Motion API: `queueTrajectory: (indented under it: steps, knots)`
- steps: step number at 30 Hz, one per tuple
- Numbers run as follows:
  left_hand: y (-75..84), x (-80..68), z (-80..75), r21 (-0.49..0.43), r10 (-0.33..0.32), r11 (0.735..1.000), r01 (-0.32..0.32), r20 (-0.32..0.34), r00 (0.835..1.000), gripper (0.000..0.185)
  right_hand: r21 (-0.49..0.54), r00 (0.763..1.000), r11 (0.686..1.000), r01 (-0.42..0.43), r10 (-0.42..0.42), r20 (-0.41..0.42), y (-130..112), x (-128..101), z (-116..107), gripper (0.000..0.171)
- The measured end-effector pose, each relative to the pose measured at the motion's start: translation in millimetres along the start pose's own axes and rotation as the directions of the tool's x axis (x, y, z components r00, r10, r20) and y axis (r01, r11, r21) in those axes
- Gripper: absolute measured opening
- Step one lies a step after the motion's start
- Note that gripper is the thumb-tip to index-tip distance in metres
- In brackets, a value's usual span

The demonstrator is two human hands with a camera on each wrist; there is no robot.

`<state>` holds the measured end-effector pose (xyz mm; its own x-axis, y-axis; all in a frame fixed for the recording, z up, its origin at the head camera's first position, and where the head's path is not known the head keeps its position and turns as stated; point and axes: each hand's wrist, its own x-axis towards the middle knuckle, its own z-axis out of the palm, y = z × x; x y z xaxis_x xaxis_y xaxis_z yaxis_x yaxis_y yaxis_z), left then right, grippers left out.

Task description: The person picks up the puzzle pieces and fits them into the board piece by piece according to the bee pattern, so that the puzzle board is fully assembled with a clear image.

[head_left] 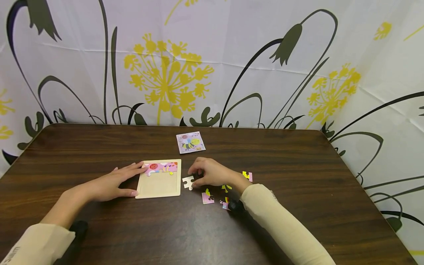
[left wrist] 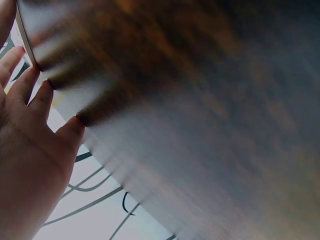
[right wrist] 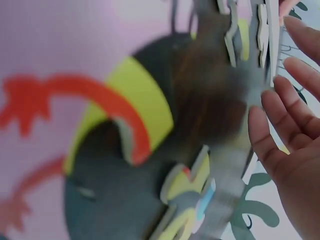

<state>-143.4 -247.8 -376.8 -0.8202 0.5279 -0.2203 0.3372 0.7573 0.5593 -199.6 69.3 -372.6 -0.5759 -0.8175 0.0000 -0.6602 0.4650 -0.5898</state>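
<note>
Right hand [head_left: 212,173] at face-down puzzle piece [head_left: 188,182]

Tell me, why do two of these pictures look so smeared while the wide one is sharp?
Head view: sharp and evenly lit, with a soft sheen on the table and edges bowed by the wide lens. Left wrist view: the tabletop is streaked with blur, and only the left hand reads clearly. Right wrist view: the puzzle pieces sit too near the lens, so they are out of focus beside the right hand.

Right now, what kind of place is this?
Probably a tabletop play spot at home or in a recording room: a dark wooden table, a flowered cloth backdrop, and a puzzle tray with loose pieces.
</note>
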Motion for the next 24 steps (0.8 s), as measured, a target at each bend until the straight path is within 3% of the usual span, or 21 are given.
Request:
queueTrajectory:
  steps: [8, 24]
  knots:
    - [0.7, -0.1, -0.3, -0.006, -0.009, 1.0, 0.009, 0.0, 1.0, 0.082, -0.015, 0.999, 0.999, -0.034, 0.034, -0.006, -3, 5, 8, 0.033]
    - [-1.0, 0.0, -0.8, -0.009, -0.015, 1.0, 0.015, 0.012, 1.0, 0.084, -0.042, 0.988, 0.99, -0.137, 0.139, 0.068, -12, 12, 11, 0.028]
